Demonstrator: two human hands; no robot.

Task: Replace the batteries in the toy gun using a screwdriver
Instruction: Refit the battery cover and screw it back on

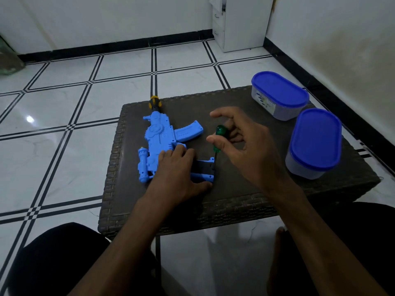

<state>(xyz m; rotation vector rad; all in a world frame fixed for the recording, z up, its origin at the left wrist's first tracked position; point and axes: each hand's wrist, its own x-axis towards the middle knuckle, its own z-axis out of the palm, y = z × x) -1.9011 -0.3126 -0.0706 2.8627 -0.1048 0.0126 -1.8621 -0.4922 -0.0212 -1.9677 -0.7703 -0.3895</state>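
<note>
Woven dark wicker makes up the desk (235, 197), low and rectangular, its ridged weave the largest thing under my hands. Two oval tubs (280, 96) with glossy blue lids sit near its right edge, their walls frosted and cloudy. Across the left half lies the toy gun (159, 137), hard sky-blue plastic with moulded ribs, its yellow-and-black muzzle pointing away from me.

My left hand (177, 169) lies flat over the rear of the gun, pressing it to the desk rather than closing round it. My right hand (239, 144) has a light fingertip grip on the screwdriver (219, 137), pinching its translucent green handle, the thin dark shaft standing nearly upright with its tip at the black panel (206, 166) by the stock.

I judge the risk to be the tip camming out: held this loosely, and if tilted off the screw's axis, it could skate across smooth plastic, chew the screw head, or jab my left thumb just beside it. Uneven wicker could also let the gun rock.
</note>
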